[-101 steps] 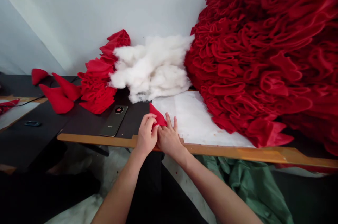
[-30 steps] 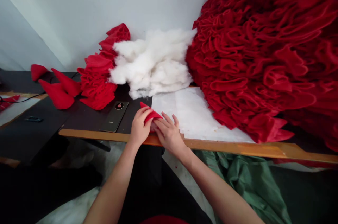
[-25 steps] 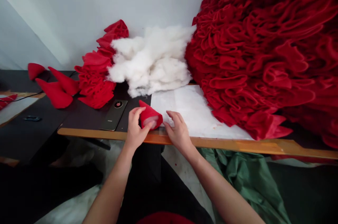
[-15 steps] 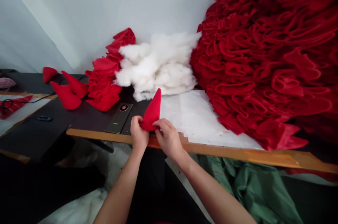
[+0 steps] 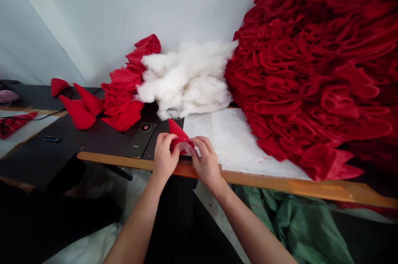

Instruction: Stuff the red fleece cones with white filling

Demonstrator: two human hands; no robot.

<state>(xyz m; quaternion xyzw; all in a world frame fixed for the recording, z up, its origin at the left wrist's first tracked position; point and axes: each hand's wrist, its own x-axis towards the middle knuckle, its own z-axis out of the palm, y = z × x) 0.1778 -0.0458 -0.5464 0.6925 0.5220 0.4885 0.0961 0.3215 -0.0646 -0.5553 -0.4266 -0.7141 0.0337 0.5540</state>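
Between my hands is a small red felt cone (image 5: 178,128), its point tilted away from me and to the left. Its open end faces me, and something whitish shows inside. My left hand (image 5: 165,152) pinches the left side of the rim with thumb and fingers. On the right side of the rim, the fingers of my right hand (image 5: 205,158) are closed on the fabric. Behind the cone lies a heap of white stuffing (image 5: 189,81). A dark phone (image 5: 141,139) rests on the black table just left of my left hand.
A tall stack of red felt pieces (image 5: 311,73) fills the right side. Left of the stuffing lean more red pieces (image 5: 122,106), beside several plump red cones (image 5: 77,112). White paper (image 5: 230,139) covers part of the table behind its wooden edge (image 5: 273,183). Green fabric (image 5: 307,222) lies below.
The cone has tipped from upright to leaning away, so its open end now faces me. My right hand has shifted slightly right, and both hands now hold opposite sides of the rim.
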